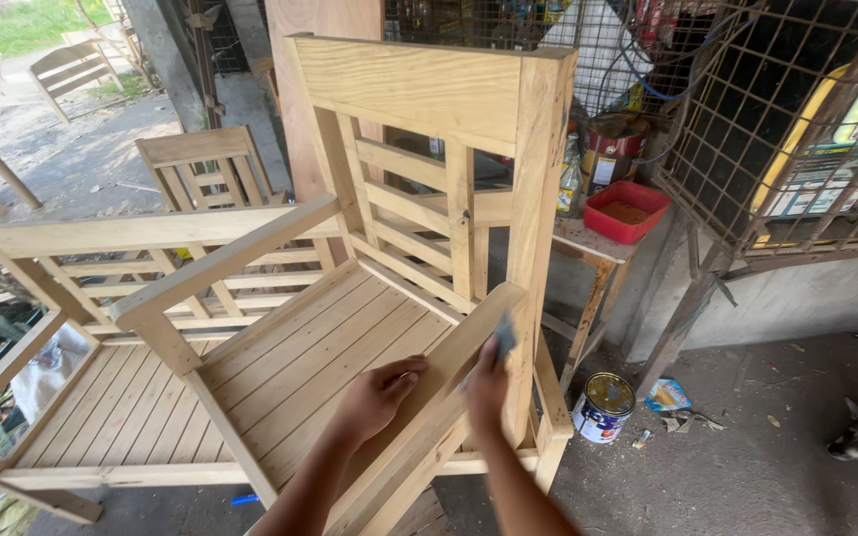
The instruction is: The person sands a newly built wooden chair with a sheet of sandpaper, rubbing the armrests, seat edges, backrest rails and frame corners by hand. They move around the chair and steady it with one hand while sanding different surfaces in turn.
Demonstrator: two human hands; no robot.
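Sandpaper (504, 338) pinched in right hand (487, 382); left hand (377, 395) flat on armrest (429, 397) beside it.

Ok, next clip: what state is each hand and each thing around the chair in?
left hand: resting flat on the armrest, holding nothing
right hand: pressing a small grey pad against the armrest
armrest: bare unfinished wood
wooden chair: upright, unpainted
paint can: on the ground, lid on
red tub: open, on the small table

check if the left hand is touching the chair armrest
Touching: the head view shows the left hand lying flat against the inner side of the wooden armrest.
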